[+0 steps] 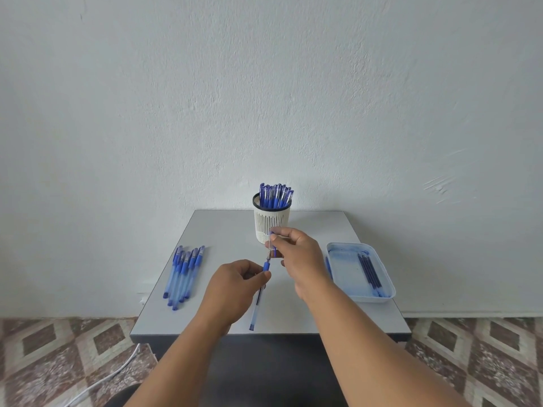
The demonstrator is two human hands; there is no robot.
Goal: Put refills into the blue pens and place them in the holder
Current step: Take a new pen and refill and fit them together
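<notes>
My left hand [235,289] pinches a blue pen [256,306] near its blue grip, the translucent barrel slanting down toward me above the table. My right hand [296,257] pinches the pen's cap [271,245] just beyond the pen's tip, in front of the holder. The white slotted holder [271,223] stands at the table's far middle with several blue pens [276,195] upright in it. Several more blue pens [183,271] lie in a row at the left. Several dark blue refills [369,270] lie in a pale blue tray [379,299] at the right.
The small grey table [223,230] stands against a white wall. One more blue stick [328,267] lies against the tray's left side. A white cable [117,371] runs over the patterned floor at the lower left.
</notes>
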